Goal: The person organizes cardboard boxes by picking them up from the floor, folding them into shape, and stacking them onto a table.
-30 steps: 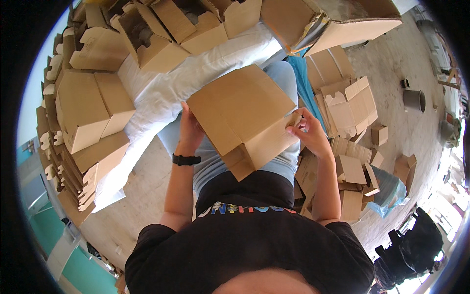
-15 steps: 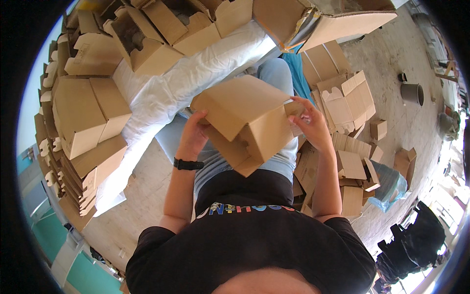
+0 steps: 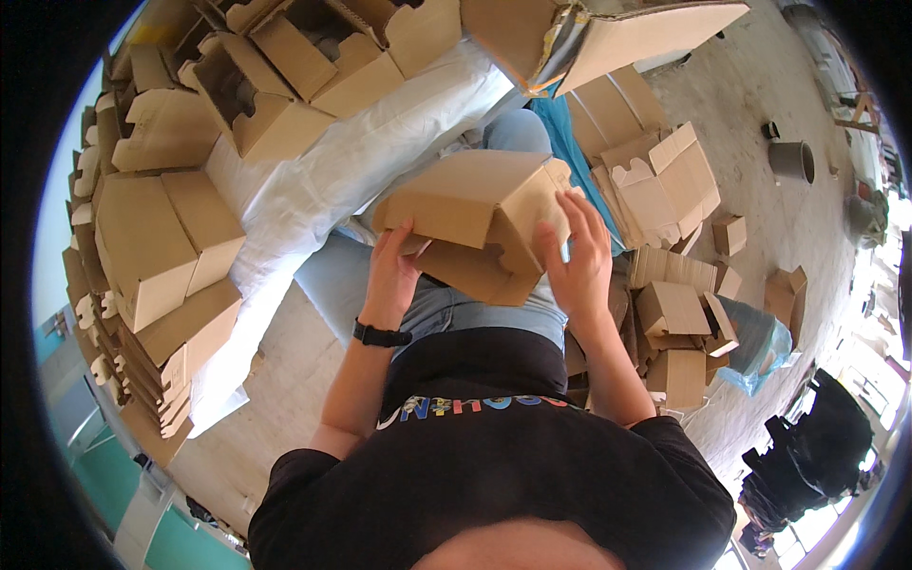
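Note:
A brown cardboard box, partly folded and with an open side facing me, is held over my lap. My left hand, with a black band on its wrist, grips the box's near left edge; its thumb lies along the outside and the other fingers go under the cardboard. On the right, my right hand lies against the box's side panel, fingers stretched and thumb apart from them. The inside of the box is mostly in shadow.
A white-covered table curves ahead and left, carrying several opened boxes and a flat cardboard stack. A large carton stands ahead right. Cardboard pieces, a blue plastic-wrapped bundle and a grey bucket lie right.
The box has tipped, its near corner rising away from me. My right hand has shifted from pinching the edge flap to lying along the side panel. My left hand keeps its grip.

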`<state>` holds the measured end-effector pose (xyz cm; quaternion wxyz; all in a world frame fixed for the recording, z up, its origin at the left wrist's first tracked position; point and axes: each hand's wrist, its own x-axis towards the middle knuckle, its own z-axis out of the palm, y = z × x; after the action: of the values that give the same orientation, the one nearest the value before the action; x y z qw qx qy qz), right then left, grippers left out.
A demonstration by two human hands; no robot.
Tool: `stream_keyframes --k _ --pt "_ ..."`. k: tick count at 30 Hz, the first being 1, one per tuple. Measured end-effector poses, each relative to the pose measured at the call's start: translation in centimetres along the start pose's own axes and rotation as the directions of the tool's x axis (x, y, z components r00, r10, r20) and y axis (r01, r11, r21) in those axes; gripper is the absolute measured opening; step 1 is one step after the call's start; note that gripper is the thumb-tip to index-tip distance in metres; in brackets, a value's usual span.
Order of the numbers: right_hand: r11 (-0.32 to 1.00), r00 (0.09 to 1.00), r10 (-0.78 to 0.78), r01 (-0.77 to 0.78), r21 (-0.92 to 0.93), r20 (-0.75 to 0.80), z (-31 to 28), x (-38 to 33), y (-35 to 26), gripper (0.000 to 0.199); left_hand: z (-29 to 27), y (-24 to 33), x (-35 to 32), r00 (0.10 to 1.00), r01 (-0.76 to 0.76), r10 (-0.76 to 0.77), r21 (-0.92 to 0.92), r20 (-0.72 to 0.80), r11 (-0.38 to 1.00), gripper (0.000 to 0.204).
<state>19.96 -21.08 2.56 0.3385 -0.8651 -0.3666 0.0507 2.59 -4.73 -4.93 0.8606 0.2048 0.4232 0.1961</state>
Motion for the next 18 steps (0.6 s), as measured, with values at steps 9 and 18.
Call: stream_keyframes --k 9,18 --pt "0.975 0.990 0.074 -0.046 -0.217 0.119 1.0 -0.2 -1.9 0.070 1.0 -0.3 -1.2 0.996 -0.009 0.006 0.031 0.086 0.999 0.035" --pt "0.995 0.970 0.101 -0.093 -0.045 0.221 0.1 0.2 -1.0 0.057 0.4 -1.2 -1.6 0.986 -0.139 0.129 0.095 0.108 0.986 0.036"
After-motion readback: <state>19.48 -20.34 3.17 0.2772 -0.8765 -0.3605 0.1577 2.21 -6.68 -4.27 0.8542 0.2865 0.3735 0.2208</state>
